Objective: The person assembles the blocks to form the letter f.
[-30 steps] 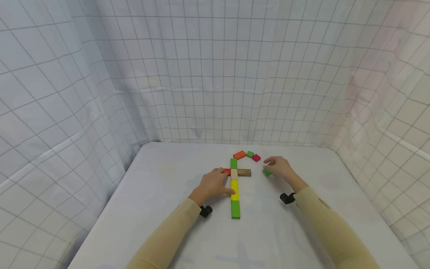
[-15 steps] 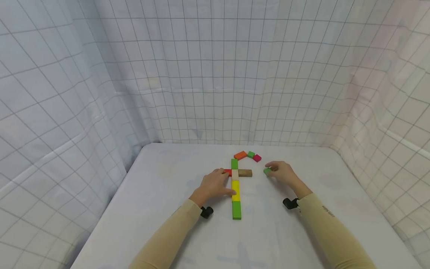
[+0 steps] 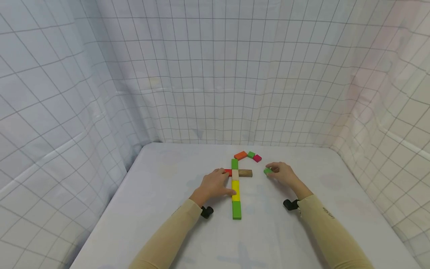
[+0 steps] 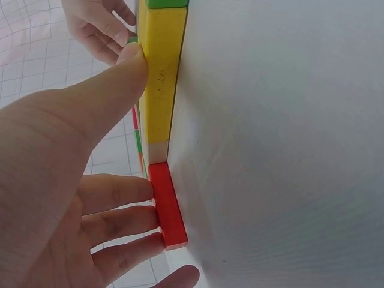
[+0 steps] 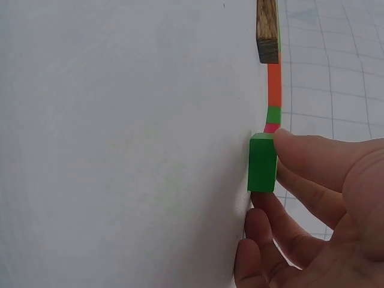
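Observation:
My right hand (image 3: 283, 174) pinches a small green block (image 5: 262, 163) between thumb and fingers, low over the white table. My left hand (image 3: 215, 184) lies spread beside a row of flat blocks. Its thumb touches the yellow block (image 4: 162, 75), and several fingertips rest on the red block (image 4: 168, 204). In the head view the row runs from a green block (image 3: 236, 210) at the near end, through yellow and a pale wooden block (image 3: 235, 175), to another green block (image 3: 234, 164). A brown wooden block (image 3: 245, 173) sticks out to the right, opposite the red one.
Beyond the row, an orange block (image 3: 240, 155), a small green block (image 3: 251, 154) and a crimson block (image 3: 257, 158) form a bent line. Grid-patterned white curtains (image 3: 215, 74) enclose the back and sides of the white table (image 3: 151, 186).
My right thumb and fingers have closed on the small green block, and the right forearm has shifted slightly nearer. The left hand keeps its place on the row.

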Tool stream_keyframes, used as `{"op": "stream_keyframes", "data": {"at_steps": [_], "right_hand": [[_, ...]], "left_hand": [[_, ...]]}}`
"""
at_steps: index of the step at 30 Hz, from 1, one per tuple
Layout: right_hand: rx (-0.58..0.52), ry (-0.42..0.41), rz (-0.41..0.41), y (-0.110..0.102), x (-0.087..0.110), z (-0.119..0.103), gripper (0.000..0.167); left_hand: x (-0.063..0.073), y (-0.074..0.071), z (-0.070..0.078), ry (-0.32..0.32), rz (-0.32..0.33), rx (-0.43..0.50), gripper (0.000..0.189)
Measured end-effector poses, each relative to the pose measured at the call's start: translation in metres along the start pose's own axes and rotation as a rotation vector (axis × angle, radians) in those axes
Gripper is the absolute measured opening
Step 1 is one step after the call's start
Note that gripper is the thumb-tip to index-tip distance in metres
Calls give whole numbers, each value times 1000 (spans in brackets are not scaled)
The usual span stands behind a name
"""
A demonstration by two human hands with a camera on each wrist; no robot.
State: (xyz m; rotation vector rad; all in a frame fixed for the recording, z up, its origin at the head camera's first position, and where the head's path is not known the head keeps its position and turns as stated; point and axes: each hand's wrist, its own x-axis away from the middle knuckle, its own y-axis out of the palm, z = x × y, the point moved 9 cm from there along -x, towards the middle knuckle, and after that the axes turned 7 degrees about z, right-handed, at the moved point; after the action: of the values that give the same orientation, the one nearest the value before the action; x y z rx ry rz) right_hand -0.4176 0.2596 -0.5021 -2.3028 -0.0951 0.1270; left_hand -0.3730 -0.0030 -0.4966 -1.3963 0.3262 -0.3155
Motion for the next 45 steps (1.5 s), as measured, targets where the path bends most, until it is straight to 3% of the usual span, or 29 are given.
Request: {"op": "stream_keyframes", "data": {"at_steps": [12, 31, 45], "right_hand": [[1, -23, 13, -1, -2, 4, 37], [-29, 47, 45, -2, 2, 8, 32], [-70, 21, 56, -10, 8, 6, 31]], "left_hand": [[0, -1, 1, -2, -2, -5, 89], [2, -3, 1, -18, -8, -3, 91], [-1, 0, -2, -14, -24, -3, 89]]}}
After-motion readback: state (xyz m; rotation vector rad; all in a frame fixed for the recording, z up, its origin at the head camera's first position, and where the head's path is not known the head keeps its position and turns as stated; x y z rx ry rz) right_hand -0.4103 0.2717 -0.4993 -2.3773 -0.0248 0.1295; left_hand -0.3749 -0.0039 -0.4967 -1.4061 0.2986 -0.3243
